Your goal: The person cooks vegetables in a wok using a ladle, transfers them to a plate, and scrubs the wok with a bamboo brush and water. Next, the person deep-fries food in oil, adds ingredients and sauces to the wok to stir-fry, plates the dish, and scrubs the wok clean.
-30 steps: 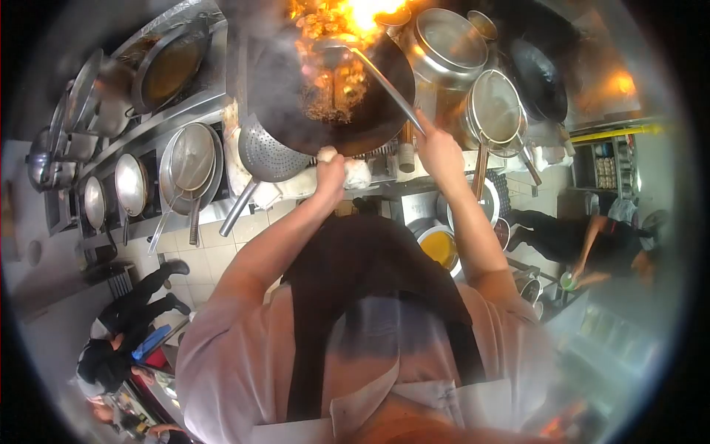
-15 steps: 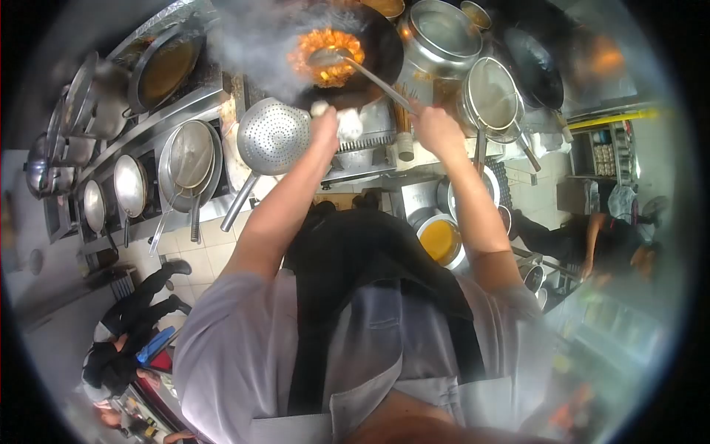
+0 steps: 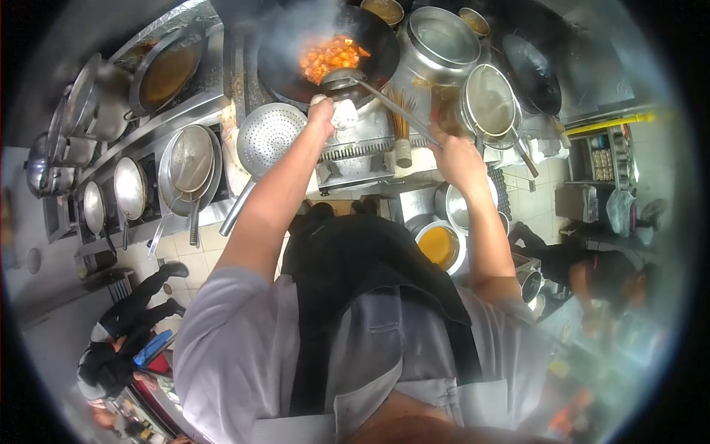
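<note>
While right fingers clasp ladle, left fingers clench cloth

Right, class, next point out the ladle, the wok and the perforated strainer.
Ladle (image 3: 392,107), head view: middle of its handle.
Wok (image 3: 381,50), head view: bare inner wall.
Perforated strainer (image 3: 270,139), head view: holed bowl.

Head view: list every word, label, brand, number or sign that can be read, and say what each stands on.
None can be read.
Wok, ladle, white cloth, perforated strainer and black apron: no lettering can be made out.
Blue item at lower left and plastic bag at right: too small or blurred to tell whether they bear any.
</note>
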Demonstrator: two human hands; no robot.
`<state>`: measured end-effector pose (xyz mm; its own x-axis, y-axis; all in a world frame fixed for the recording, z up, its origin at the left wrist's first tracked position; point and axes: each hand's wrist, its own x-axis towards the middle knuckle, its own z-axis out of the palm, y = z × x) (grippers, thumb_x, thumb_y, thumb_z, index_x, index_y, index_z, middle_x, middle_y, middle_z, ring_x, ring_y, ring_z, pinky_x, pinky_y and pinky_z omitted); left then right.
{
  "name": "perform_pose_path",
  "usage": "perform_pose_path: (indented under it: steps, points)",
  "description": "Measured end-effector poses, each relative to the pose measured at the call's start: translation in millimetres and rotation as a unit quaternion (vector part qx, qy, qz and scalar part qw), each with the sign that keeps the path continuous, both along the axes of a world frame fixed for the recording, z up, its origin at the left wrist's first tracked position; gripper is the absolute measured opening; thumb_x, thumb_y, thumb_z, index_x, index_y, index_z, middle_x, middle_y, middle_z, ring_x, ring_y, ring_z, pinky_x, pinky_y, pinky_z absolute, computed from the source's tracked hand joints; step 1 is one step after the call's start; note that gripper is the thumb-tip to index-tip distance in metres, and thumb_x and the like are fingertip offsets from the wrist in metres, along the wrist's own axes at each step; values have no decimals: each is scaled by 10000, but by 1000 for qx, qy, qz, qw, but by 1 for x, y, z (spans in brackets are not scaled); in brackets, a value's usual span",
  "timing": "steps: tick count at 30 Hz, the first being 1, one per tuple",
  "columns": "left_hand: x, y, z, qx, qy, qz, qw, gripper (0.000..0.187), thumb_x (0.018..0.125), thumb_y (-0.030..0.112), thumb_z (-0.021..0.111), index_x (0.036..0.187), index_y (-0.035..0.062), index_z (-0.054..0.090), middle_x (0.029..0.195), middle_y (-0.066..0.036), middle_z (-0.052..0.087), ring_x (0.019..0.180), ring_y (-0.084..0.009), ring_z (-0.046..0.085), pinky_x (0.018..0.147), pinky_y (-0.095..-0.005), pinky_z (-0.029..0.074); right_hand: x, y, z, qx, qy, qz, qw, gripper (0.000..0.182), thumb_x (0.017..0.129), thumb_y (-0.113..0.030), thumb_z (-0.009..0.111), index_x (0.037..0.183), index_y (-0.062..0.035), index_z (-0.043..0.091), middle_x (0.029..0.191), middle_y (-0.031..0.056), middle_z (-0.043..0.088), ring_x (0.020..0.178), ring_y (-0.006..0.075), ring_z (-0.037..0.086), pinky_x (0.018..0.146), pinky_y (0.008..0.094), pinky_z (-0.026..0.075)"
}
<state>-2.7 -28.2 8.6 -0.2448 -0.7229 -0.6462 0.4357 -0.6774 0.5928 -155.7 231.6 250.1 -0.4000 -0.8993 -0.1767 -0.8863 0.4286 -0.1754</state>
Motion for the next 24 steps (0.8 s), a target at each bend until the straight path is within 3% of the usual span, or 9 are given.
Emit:
perform_pose_path:
  steps: [3, 8, 10, 12, 16, 19, 20, 22, 24]
  points:
    - [0, 0, -10, -24, 23, -32, 999, 184, 920, 56, 491, 1081, -26, 524, 954, -178, 620, 777, -338, 671, 646, -522, 576, 5, -11, 0, 30, -6, 8, 999, 352, 952, -265, 543, 1295, -204, 596, 965, 230, 682, 949, 409, 649, 817, 510, 512]
    - [6, 42, 56, -13, 11, -22, 1000, 144, 914, 49, 473, 980, -46, 559, 867, -182, 624, 686, -354, 671, 611, -536, 578, 2, -21, 19, 54, -8, 26, 998, 358, 953, -249, 527, 1305, -210, 581, 956, 224, 684, 925, 414, 655, 816, 519, 515]
    - [2, 27, 34, 8, 11, -14, 1000, 172, 919, 92, 506, 975, -60, 565, 875, -175, 633, 696, -334, 676, 618, -511, 578, 3, -47, 9, 85, -12, 30, 996, 398, 971, -274, 506, 1360, -196, 538, 970, 237, 684, 925, 410, 669, 813, 513, 530]
    - [3, 33, 29, -1, -1, 7, 1000, 192, 922, 115, 528, 973, -63, 576, 877, -163, 641, 685, -307, 677, 634, -476, 578, -6, -61, -43, 9, -14, 54, 998, 411, 970, -279, 505, 1372, -200, 522, 943, 229, 689, 879, 416, 675, 774, 519, 542]
    - [39, 98, -8, -53, -113, -23, 992, 291, 883, 76, 564, 1144, -53, 561, 1032, -142, 647, 916, -239, 664, 793, -375, 545, 14, -61, -57, -55, -13, -19, 998, 410, 956, -282, 526, 1358, -204, 538, 846, 229, 683, 799, 429, 676, 732, 522, 548]
    - [42, 117, 34, -94, -99, -14, 991, 339, 882, 67, 580, 1208, -20, 548, 1131, -135, 620, 1015, -207, 620, 847, -347, 520, 10, -46, -48, -106, -5, -21, 994, 422, 930, -304, 575, 1348, -252, 551, 826, 250, 673, 762, 427, 675, 694, 538, 543]
    - [33, 93, 14, -16, -101, -9, 995, 323, 904, 106, 589, 1193, -31, 546, 1071, -144, 633, 955, -227, 643, 817, -370, 538, 6, -37, -44, -77, -7, -30, 997, 395, 931, -292, 576, 1323, -248, 576, 820, 261, 669, 764, 429, 673, 696, 539, 543]
    - [18, 59, 42, 1, -21, -3, 1000, 243, 941, 150, 552, 1078, -50, 537, 925, -165, 634, 724, -302, 672, 640, -468, 569, 11, -25, -10, -61, -30, -30, 997, 375, 935, -275, 572, 1308, -246, 592, 827, 247, 676, 787, 429, 673, 722, 526, 546]
    - [14, 43, 44, 14, 6, 11, 1000, 186, 943, 101, 508, 1058, -45, 520, 902, -167, 623, 727, -322, 680, 624, -484, 579, 10, -17, 8, -43, -30, -23, 998, 362, 939, -262, 567, 1298, -240, 602, 879, 234, 686, 835, 419, 676, 768, 515, 541]
